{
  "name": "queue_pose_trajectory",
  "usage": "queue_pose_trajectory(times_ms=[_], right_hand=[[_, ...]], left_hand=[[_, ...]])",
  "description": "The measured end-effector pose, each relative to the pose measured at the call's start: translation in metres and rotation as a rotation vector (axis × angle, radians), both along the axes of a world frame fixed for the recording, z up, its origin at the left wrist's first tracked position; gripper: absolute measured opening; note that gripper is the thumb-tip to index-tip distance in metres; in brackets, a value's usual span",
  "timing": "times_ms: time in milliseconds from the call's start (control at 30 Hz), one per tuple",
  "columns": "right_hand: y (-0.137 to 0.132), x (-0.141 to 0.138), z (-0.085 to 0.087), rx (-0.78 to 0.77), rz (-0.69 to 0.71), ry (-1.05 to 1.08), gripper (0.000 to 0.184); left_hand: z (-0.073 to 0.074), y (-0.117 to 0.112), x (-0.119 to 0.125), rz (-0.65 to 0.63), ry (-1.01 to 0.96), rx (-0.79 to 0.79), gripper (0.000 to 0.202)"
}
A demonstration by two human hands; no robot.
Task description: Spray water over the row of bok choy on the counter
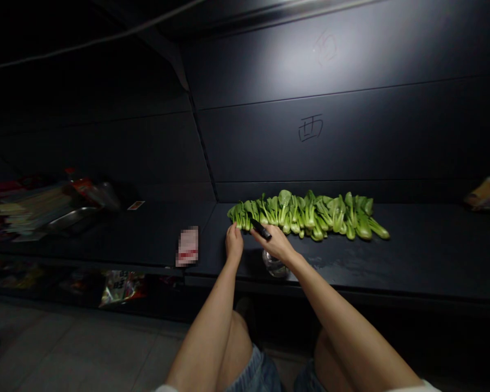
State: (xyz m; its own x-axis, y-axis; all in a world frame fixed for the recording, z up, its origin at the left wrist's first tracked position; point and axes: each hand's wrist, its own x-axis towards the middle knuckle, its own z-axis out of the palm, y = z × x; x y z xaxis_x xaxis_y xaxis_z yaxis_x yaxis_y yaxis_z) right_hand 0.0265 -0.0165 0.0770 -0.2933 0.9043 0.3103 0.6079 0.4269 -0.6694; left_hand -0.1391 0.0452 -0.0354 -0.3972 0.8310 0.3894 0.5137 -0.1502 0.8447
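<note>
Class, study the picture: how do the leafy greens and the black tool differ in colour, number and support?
Colour: the leafy greens are green with paler stems; the black tool is dark.
Number: the leafy greens are many, spread in a long row; the black tool is single.
Support: the leafy greens lie on the shelf; the black tool is held in the right hand.

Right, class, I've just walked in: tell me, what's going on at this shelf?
A person is working with both hands at a row of leafy greens on a dark shelf. The right hand holds a black tool, perhaps a knife. The left hand is at the row's left end; whether it grips a stem is hard to tell. A clear container stands nearer the person, partly behind the right hand.
</note>
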Motion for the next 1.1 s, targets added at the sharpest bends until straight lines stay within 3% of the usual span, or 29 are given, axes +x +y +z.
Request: queue_pose_trajectory(times_ms=[267, 500, 767, 1100], right_hand=[[-0.001, 0.012, -0.005, 0.009, -0.037, 0.092, 0.035], [0.001, 0.031, -0.011, 0.029, -0.116, 0.083, 0.041], [0.0, 0.04, -0.011, 0.083, -0.141, 0.105, 0.043], [-0.005, 0.06, -0.011, 0.126, -0.236, 0.096, 0.042]], left_hand=[[0.002, -0.001, 0.013, 0.008, 0.066, 0.029, 0.04], [0.007, -0.008, 0.028, -0.102, 0.21, 0.044, 0.042], [0.008, -0.009, 0.038, -0.136, 0.231, 0.059, 0.043], [0.024, -0.016, 0.08, -0.19, 0.228, 0.03, 0.043]])
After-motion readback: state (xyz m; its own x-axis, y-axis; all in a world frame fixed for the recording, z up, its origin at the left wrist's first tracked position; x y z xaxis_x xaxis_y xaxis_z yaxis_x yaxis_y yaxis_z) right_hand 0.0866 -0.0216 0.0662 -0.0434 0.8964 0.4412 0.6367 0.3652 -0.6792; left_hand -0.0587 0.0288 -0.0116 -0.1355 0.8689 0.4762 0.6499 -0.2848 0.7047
